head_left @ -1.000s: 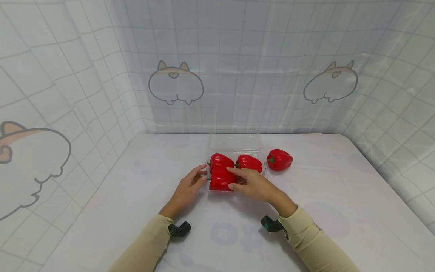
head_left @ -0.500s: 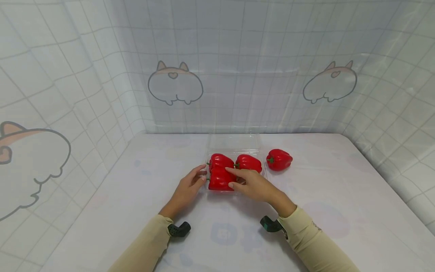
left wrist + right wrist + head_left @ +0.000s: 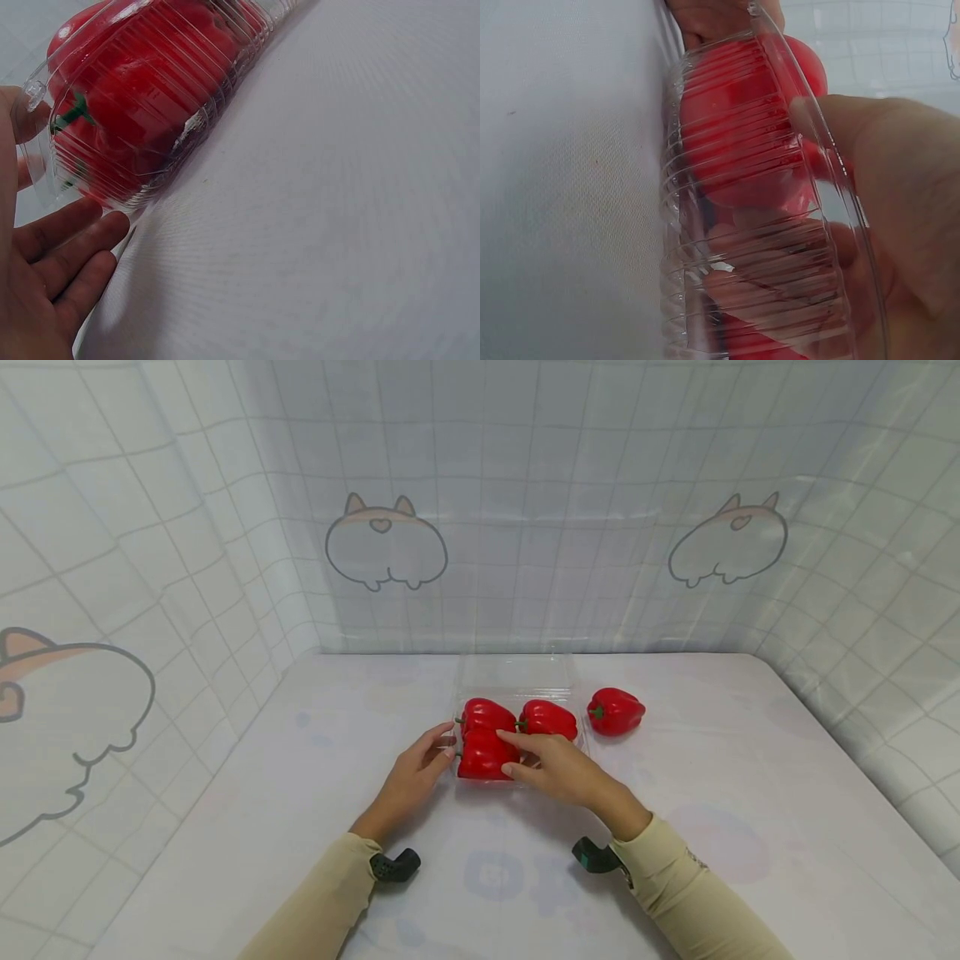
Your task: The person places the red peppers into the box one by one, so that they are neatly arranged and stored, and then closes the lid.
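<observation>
A clear plastic clamshell box (image 3: 515, 781) lies with its lid (image 3: 517, 672) folded back. Inside are a back-left red bell pepper (image 3: 487, 713), a back-right red bell pepper (image 3: 551, 718) and a front-left red bell pepper (image 3: 482, 758). My right hand (image 3: 566, 768) grips the front-left pepper at its right end, thumb in front and fingers behind, partly inside the box. At the box's left side, my left hand (image 3: 412, 777) touches the rim and outer wall with loosely extended fingers (image 3: 82, 247). A green stem (image 3: 73, 112) faces that hand.
To the right of the box, another red bell pepper (image 3: 617, 712) lies on the white tabletop (image 3: 315, 735). A tiled-pattern sheet (image 3: 525, 568) hangs behind and along both sides. Each wrist carries a dark camera mount.
The front-left pepper has shifted very slightly left, with my right hand still on it. My left hand, the box and the other peppers look the same.
</observation>
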Action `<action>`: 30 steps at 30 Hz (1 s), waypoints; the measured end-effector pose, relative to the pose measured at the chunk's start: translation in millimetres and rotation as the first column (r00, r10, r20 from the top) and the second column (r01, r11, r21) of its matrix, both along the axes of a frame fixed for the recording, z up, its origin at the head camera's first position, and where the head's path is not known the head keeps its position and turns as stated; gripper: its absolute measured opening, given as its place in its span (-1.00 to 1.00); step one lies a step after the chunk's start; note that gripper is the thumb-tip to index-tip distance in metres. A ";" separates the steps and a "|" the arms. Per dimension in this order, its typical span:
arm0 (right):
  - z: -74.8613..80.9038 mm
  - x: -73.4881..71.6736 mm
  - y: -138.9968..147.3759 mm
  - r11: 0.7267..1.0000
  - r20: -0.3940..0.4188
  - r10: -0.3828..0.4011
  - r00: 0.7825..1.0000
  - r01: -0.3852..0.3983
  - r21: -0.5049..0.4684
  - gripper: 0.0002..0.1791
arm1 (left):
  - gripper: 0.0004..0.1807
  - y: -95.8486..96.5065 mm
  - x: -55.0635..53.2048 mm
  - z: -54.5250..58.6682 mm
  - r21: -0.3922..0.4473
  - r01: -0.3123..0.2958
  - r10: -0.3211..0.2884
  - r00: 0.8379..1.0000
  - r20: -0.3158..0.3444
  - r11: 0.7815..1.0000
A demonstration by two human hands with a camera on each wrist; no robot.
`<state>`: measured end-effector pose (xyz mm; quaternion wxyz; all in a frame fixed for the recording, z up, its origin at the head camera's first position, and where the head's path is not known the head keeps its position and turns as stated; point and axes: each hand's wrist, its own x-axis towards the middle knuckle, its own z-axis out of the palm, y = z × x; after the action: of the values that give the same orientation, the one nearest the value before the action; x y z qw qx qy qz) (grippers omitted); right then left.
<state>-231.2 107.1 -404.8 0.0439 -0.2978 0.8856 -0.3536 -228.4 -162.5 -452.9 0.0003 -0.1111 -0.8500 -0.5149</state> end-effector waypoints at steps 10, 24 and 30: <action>0.6 1.0 -1.2 1.000 -0.007 -0.013 1.000 0.014 0.013 -0.37 | -0.43 -0.3 0.9 1.2 0.010 0.010 -0.010 1.000 0.000 1.000; 0.7 3.8 -5.0 0.995 -0.213 -0.004 0.977 0.026 0.099 -0.33 | -0.44 -1.1 0.1 1.0 0.003 0.020 -0.020 1.000 -0.013 1.000; 0.9 7.8 -13.7 0.987 -0.325 0.020 0.946 0.034 0.159 -0.35 | -0.42 -1.3 -0.2 0.8 0.000 0.017 -0.017 1.000 -0.014 1.000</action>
<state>-223.4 93.4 -404.0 -0.0798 -0.3441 0.9077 -0.2264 -228.6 -163.9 -452.1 0.0020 -0.1218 -0.8491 -0.5140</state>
